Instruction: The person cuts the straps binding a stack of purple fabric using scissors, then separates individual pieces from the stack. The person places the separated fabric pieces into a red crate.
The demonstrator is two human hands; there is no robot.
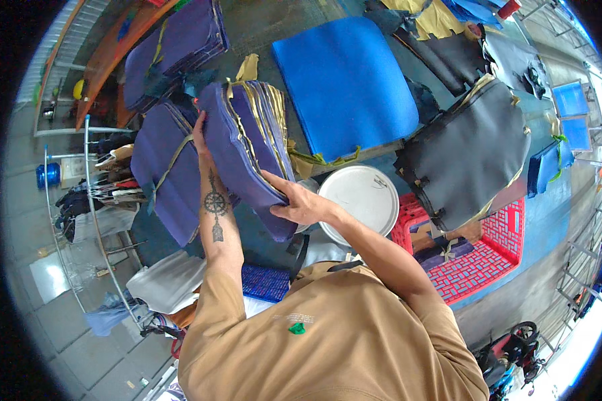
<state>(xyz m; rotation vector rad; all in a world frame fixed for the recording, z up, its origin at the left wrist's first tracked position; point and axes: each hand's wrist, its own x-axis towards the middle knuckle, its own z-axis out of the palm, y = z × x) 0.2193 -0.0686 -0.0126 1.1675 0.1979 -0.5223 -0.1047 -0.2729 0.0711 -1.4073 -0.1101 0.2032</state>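
I hold a thick bundle of purple fabric pieces (pixel 244 144), tied with yellowish strips, up in front of me. My left hand (pixel 199 134) grips its far left edge, with the tattooed forearm running down below it. Fingers of my right hand (pixel 294 200) clamp the bundle's near lower edge. Just left of it lies a second purple bundle (pixel 164 167), and a third purple bundle (pixel 174 43) rests farther back.
A bright blue stack (pixel 344 83) lies ahead right. A dark grey bundle (pixel 465 150) sits over a red plastic crate (pixel 481 264). A white round lid (pixel 364 194) is below my right hand. A metal rack (pixel 90 194) with clothes stands left.
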